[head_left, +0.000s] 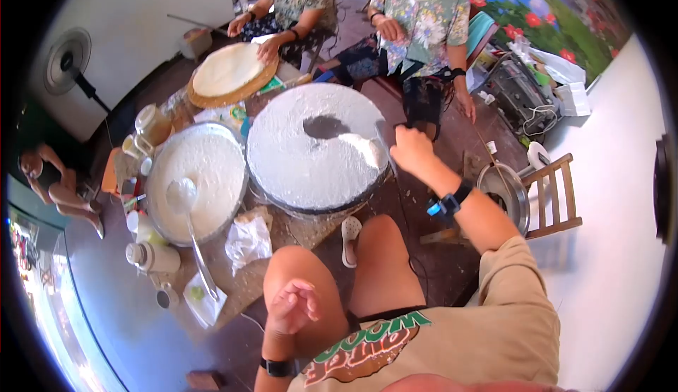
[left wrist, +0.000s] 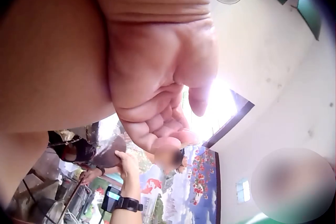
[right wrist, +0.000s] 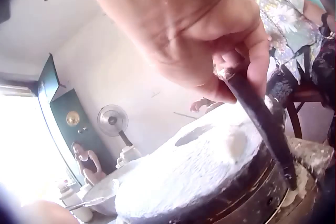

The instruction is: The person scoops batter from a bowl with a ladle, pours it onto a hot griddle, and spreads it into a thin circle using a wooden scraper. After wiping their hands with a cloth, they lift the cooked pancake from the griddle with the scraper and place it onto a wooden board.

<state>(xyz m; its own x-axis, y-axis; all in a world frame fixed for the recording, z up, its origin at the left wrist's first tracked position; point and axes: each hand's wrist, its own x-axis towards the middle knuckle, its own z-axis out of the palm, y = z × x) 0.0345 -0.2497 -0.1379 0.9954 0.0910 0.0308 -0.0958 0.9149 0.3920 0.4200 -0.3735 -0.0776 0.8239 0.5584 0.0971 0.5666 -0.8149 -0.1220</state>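
Observation:
My right hand (head_left: pixel 415 153) grips one end of a dark, flat scraper (right wrist: pixel 257 111) at the right edge of the round griddle (head_left: pixel 282 173). The scraper slants down past the griddle's rim in the right wrist view. White batter coats the griddle, apart from a dark bare patch (head_left: pixel 325 127) near the middle. Between that patch and my right hand lies a thicker mound of batter (head_left: pixel 367 150). My left hand (head_left: pixel 293 307) hangs over my left thigh, fingers loosely bent and holding nothing.
Left of the griddle, a wide basin (head_left: pixel 244 180) of batter has a ladle (head_left: pixel 182 198) across it. A plastic bag (head_left: pixel 248 244), jugs (head_left: pixel 152 125) and a flask (head_left: pixel 152 258) stand around. Beyond, a seated person touches a pale flatbread (head_left: pixel 226 69) on a round mat. A metal pan (head_left: pixel 524 205) sits right.

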